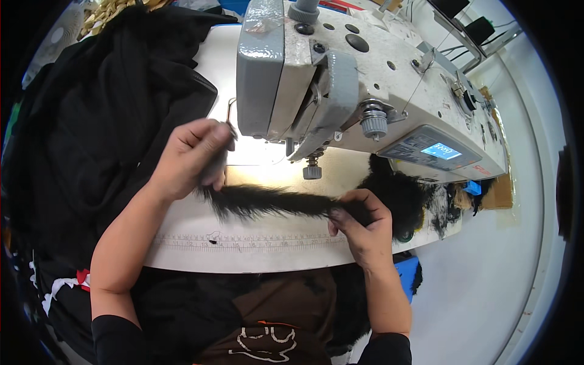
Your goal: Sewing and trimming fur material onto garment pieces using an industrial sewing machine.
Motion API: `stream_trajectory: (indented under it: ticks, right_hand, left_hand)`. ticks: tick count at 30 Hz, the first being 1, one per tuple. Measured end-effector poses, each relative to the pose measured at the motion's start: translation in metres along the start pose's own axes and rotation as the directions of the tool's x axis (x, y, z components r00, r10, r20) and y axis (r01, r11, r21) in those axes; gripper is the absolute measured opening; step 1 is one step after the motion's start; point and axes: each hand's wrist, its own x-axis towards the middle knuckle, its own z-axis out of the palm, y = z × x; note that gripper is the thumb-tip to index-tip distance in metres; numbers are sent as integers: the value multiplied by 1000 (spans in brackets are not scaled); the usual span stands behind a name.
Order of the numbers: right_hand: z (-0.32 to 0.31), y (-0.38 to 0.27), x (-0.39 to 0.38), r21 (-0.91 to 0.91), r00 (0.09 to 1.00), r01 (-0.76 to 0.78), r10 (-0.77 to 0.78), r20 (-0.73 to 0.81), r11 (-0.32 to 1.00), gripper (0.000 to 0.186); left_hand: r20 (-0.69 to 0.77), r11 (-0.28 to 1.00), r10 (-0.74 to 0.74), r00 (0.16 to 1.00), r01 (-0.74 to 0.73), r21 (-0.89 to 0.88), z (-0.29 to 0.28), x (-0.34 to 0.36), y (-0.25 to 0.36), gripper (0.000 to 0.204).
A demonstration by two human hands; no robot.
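A narrow strip of black fur is stretched between my hands, in front of the sewing machine's needle area and above the table. My left hand is closed at the strip's left end. Something small and dark shows at its thumb and forefinger, beside a thin bent metal piece; I cannot make out what it is. My right hand pinches the strip's right end between thumb and fingers. The sewing machine, grey and white, stands just beyond the strip, its light shining on the bed.
Black cloth is heaped on the left. More black fur lies under the machine's right side, below a lit control panel. A printed ruler scale runs along the table's near edge. A dark scrap lies on it.
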Motion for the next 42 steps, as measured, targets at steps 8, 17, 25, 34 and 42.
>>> stream_trajectory:
  ticks: [8, 17, 25, 34, 42]
  right_hand:
    - [42, 7, 7, 463, 998, -48, 58, -6, 885, 27]
    - [49, -11, 33, -548, 985, 174, -139, 104, 818, 23]
    - [44, -1, 69, -769, 778, 588, -437, 451, 251, 25]
    - [38, 30, 80, -786, 792, 566, -428, 436, 248, 31]
    - [19, 29, 81, -767, 727, 641, -305, 615, -21, 34]
  left_hand:
    - [243, 936, -12, 970, -74, 343, 12, -8, -5, 20]
    - [274, 670, 479, 834, -549, 500, 14, 1, -21, 19]
    - [245, 441, 555, 795, -531, 723, 11, -1, -25, 18]
    - [384, 186, 433, 816, -498, 847, 16, -3, -26, 8]
    - [389, 166, 448, 805, -503, 848, 18, -3, -25, 7]
